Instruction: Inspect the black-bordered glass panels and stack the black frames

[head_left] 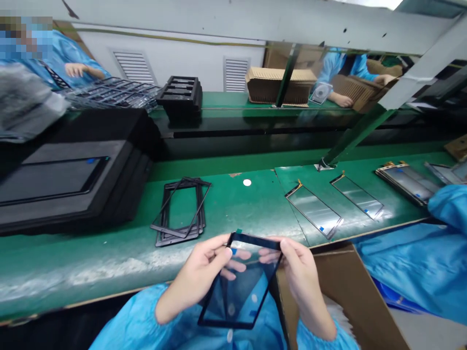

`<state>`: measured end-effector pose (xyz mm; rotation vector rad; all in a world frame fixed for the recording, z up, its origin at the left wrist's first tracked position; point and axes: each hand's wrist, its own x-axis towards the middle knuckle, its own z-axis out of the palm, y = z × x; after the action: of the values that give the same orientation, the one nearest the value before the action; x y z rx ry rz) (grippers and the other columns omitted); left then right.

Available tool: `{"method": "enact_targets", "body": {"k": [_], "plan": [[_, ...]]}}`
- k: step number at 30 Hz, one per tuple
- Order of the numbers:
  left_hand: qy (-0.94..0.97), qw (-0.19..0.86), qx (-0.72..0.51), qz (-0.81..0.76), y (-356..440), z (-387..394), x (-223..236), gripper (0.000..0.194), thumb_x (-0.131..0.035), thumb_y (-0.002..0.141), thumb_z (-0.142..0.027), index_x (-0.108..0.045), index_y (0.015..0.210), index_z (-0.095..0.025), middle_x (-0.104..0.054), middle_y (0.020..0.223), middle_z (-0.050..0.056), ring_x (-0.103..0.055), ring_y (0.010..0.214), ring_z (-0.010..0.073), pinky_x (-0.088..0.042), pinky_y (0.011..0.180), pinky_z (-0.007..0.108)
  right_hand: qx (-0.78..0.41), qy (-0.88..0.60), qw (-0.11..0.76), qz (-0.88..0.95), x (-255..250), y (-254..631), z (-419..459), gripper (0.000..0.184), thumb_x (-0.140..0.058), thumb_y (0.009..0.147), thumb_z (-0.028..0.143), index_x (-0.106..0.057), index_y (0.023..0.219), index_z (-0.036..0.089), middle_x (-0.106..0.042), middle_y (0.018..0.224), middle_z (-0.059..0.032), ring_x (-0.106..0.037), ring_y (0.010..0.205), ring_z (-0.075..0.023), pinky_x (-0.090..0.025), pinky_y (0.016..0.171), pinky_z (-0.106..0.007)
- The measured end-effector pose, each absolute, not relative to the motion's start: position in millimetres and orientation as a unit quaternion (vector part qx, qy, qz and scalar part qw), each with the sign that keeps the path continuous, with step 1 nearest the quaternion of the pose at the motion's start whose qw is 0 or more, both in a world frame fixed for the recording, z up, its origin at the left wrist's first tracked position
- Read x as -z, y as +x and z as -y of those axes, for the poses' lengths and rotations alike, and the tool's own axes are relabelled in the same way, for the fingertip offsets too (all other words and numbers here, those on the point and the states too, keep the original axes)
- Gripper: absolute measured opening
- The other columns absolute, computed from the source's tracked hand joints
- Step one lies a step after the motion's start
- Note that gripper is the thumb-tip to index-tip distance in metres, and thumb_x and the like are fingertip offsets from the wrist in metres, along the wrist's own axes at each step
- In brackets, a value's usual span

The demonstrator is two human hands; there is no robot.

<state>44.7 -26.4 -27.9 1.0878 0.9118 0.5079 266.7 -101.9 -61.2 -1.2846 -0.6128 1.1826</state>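
A clear touch screen panel [242, 291] with a black border is held tilted in front of my body, past the bench's front edge. My left hand [206, 267] grips its upper left corner, thumb on the front and fingers showing through the glass behind. At the upper right corner my right hand [299, 265] pinches the border in the same way. Blue film tabs and a green tab stick to the panel's top. Just beyond it on the bench lies a loose stack of black rectangular frames [180, 233].
Two glass panels with orange flex tails [315, 209] lie on the green bench [233, 204], with a stack of panels [404, 182] farther right. Black foam [120, 180] bearing a panel is at left. A slanted post [357, 133] and cardboard box [350, 277] stand right. Co-workers sit opposite.
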Motion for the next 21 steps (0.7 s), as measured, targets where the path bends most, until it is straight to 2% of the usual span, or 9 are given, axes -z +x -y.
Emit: {"method": "enact_targets", "body": {"k": [3,7,11,13,15,17,19,21], "plan": [[0.461,0.743,-0.246,-0.418,45.8,30.1,30.9,0.056,-0.077,0.091,-0.061,-0.074,0.124,-0.015,-0.085,0.109,0.019,-0.085,0.088,0.0299,-0.066,0.069,0.031,-0.508,-0.54,0.621,0.253,62.3,263.3,99.8,0.049,-0.077,0.088,0.065,-0.084,0.091,0.017,-0.083,0.071,-0.0122,-0.08,0.059,-0.0282,-0.067,0.06,-0.038],[0.446,0.743,-0.255,-0.429,47.5,31.7,36.2,0.066,-0.081,0.087,-0.063,-0.072,0.13,-0.014,-0.085,0.109,0.02,-0.085,0.087,0.0313,-0.067,0.067,0.033,-0.474,-0.54,0.637,0.28,57.4,256.7,98.5,0.044,-0.074,0.093,0.061,-0.082,0.085,0.019,-0.082,0.067,-0.0087,-0.078,0.053,-0.024,-0.065,0.055,-0.033],[0.456,0.741,-0.249,-0.426,42.2,30.3,40.8,0.065,-0.074,0.092,-0.063,-0.07,0.137,-0.016,-0.085,0.111,0.019,-0.084,0.087,0.0318,-0.068,0.068,0.035,-0.432,-0.552,0.64,0.317,50.6,257.2,99.1,0.04,-0.069,0.098,0.057,-0.081,0.085,0.021,-0.083,0.068,-0.0065,-0.078,0.053,-0.0208,-0.064,0.055,-0.027],[0.505,0.713,-0.243,-0.422,38.7,28.1,37.8,0.055,-0.067,0.099,-0.057,-0.071,0.138,-0.019,-0.082,0.124,0.019,-0.083,0.098,0.0316,-0.069,0.077,0.036,-0.421,-0.558,0.63,0.339,47.2,257.7,99.1,0.038,-0.066,0.101,0.053,-0.081,0.087,0.021,-0.084,0.069,-0.0059,-0.078,0.054,-0.0202,-0.064,0.056,-0.026],[0.601,0.636,-0.246,-0.416,37.2,25.6,30.7,0.048,-0.068,0.1,-0.046,-0.069,0.144,-0.024,-0.073,0.143,0.015,-0.078,0.117,0.0306,-0.065,0.094,0.037,-0.42,-0.565,0.601,0.379,43.8,254.4,98.0,0.035,-0.063,0.102,0.047,-0.082,0.087,0.021,-0.084,0.07,-0.005,-0.079,0.057,-0.0199,-0.064,0.06,-0.026],[0.708,0.543,-0.223,-0.393,38.6,24.0,22.0,0.057,-0.074,0.094,-0.033,-0.064,0.151,-0.032,-0.068,0.152,0.009,-0.073,0.126,0.029,-0.06,0.103,0.035,-0.434,-0.565,0.547,0.44,40.5,247.4,95.6,0.027,-0.067,0.099,0.039,-0.084,0.086,0.022,-0.084,0.071,-0.0035,-0.08,0.061,-0.0196,-0.063,0.062,-0.026],[0.774,0.498,-0.163,-0.356,42.0,23.9,15.6,0.067,-0.075,0.09,-0.026,-0.06,0.154,-0.037,-0.079,0.133,0.005,-0.078,0.111,0.0275,-0.061,0.097,0.035,-0.441,-0.559,0.511,0.482,37.8,241.8,93.2,0.016,-0.075,0.091,0.032,-0.086,0.081,0.024,-0.084,0.07,-0.0012,-0.079,0.061,-0.0191,-0.061,0.061,-0.025],[0.767,0.524,-0.124,-0.349,44.6,24.8,13.3,0.062,-0.071,0.093,-0.026,-0.061,0.153,-0.035,-0.086,0.109,0.004,-0.081,0.091,0.0256,-0.063,0.084,0.032,-0.393,-0.572,0.532,0.485,36.9,244.3,93.1,0.01,-0.079,0.088,0.03,-0.087,0.083,0.026,-0.085,0.077,-0.0012,-0.08,0.069,-0.0202,-0.063,0.066,-0.027]]}}
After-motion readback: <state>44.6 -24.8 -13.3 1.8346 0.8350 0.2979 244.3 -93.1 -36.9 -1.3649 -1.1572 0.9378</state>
